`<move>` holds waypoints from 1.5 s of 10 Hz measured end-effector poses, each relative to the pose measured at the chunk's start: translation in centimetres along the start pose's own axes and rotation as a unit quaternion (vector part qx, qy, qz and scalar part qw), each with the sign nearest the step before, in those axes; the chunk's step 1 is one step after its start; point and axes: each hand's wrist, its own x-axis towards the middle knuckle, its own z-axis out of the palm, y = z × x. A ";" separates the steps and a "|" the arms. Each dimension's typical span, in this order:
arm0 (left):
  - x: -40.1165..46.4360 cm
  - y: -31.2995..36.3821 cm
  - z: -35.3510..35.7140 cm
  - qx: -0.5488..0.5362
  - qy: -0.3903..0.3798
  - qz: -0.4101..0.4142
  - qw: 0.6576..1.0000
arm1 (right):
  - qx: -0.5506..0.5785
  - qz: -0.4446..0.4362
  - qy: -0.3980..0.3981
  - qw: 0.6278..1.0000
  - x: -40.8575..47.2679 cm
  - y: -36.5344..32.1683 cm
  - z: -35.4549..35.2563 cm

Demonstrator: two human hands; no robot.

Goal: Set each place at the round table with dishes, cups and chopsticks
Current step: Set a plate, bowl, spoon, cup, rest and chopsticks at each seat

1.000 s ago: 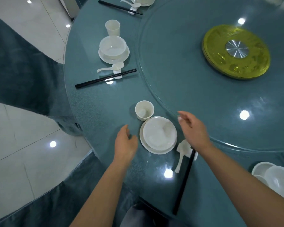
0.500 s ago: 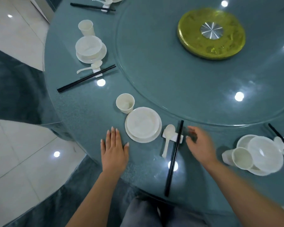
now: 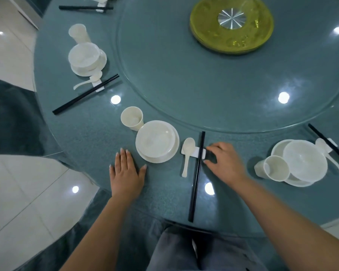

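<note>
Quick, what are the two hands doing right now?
Left hand: open, lying flat on the table, holding nothing.
Right hand: fingers loosely bent at the end of the chopstick rest; whether it grips it cannot be told.

Teal, speckled table (image 3: 86,137) under glossy light spots. White bowl (image 3: 155,141), white cup (image 3: 132,118), white spoon (image 3: 187,153) on a white rest (image 3: 194,152). Black chopsticks (image 3: 197,173). Yellow-green disc (image 3: 204,30), silver hub (image 3: 231,18).
</note>
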 end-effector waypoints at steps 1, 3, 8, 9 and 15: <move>0.0 -0.2 0.2 0.004 0.006 0.003 1.000 | 0.012 -0.005 0.004 1.000 0.3 -0.2 -0.1; -0.1 -0.2 0.5 0.009 0.005 0.001 1.000 | 0.007 -0.005 0.009 1.000 0.6 -0.4 0.0; -0.1 -0.1 0.7 0.001 0.006 0.000 1.000 | 0.009 -0.008 0.011 1.000 0.8 -1.3 -0.3; -0.1 -0.1 0.7 0.002 0.004 -0.001 1.000 | -0.001 -0.011 0.006 1.000 0.8 -1.5 -0.4; -0.8 0.8 -1.0 -0.057 -0.015 -0.009 0.998 | 0.033 0.007 -0.046 0.998 -0.1 -1.0 -1.0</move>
